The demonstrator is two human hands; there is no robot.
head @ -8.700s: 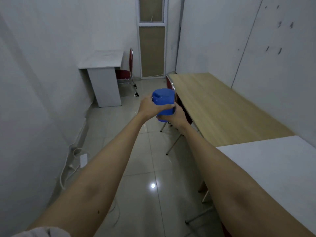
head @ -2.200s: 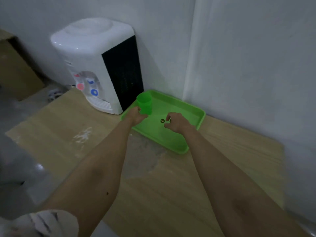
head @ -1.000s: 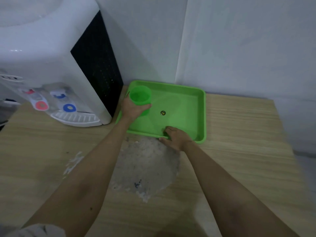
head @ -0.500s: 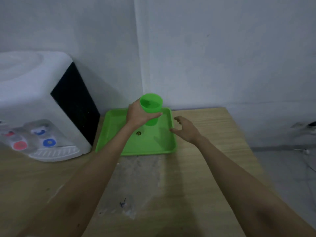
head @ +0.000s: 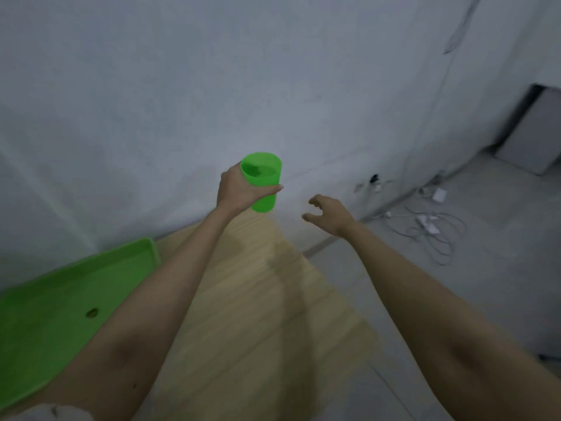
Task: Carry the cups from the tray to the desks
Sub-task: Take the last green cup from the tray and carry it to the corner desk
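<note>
My left hand (head: pixel 235 191) grips a green plastic cup (head: pixel 263 180) upright in the air, past the far right corner of the wooden table (head: pixel 258 305). The cup's open mouth faces up and looks empty. My right hand (head: pixel 329 214) hovers just right of the cup, fingers curled apart, holding nothing. The green tray (head: pixel 60 299) lies at the lower left on the table, with no cup in the part I see and a small dark spot on its floor.
A grey wall rises directly behind the cup. To the right, the grey floor (head: pixel 455 299) carries white cables and adapters (head: pixel 431 226) near the wall base. A grey box-like object (head: pixel 534 141) stands at the far right.
The view has swung right: the tray slid to the lower left and the water dispenser left the frame. My left hand has carried the cup off the tray, and my right hand left the tray's edge.
</note>
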